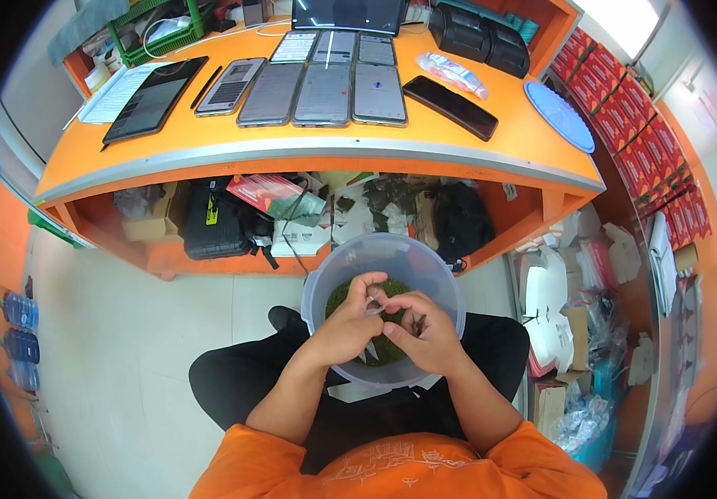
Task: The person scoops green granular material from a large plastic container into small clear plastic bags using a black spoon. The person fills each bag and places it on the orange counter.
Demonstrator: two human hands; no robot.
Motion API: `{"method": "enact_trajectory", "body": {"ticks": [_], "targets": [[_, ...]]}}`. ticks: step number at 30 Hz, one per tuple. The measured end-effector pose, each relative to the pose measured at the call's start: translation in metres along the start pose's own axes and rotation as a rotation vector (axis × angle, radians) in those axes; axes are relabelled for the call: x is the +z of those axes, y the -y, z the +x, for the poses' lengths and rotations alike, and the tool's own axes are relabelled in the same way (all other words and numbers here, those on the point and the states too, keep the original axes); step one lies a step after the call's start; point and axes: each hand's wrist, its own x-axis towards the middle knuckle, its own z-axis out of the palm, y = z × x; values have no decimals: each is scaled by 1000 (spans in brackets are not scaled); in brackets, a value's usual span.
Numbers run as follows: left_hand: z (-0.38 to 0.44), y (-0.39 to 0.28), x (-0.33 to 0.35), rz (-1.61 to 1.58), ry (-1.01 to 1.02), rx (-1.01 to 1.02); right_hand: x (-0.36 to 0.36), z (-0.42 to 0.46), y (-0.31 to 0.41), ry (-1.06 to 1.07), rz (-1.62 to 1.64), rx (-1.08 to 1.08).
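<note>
Between my knees stands a translucent plastic bucket (317, 305) with green, finely cut plant-like matter (396, 357) at its bottom. Over its opening, my left hand (349, 327) is closed on a pair of scissors (368, 353). Their pale finger loop shows between my hands, and the pointed blades hang down below my left hand. My right hand (426, 330) is beside it, thumb and fingertips close to the loop. Something small and dark shows among the curled right fingers; what it is cannot be made out.
Ahead is an orange desk (209, 140) carrying several smartphones (324, 93), a tablet (159, 100) and a blue lid (558, 116). A black case (215, 218) and boxes fill its lower shelf. Packaging (545, 305) is piled at right; water bottles (20, 343) stand at far left.
</note>
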Motion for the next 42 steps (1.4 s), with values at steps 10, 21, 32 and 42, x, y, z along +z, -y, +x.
{"method": "enact_trajectory", "body": {"ticks": [10, 21, 32, 42], "targets": [[-1, 11, -4, 265, 120, 61, -1, 1, -16, 13, -59, -45], [6, 12, -3, 116, -224, 80, 2, 3, -15, -204, 222, 169], [5, 7, 11, 60, -570, 297, 0, -8, -4, -299, 210, 188], [-1, 3, 17, 572, -590, 602, 4, -7, -5, -341, 225, 127]]}}
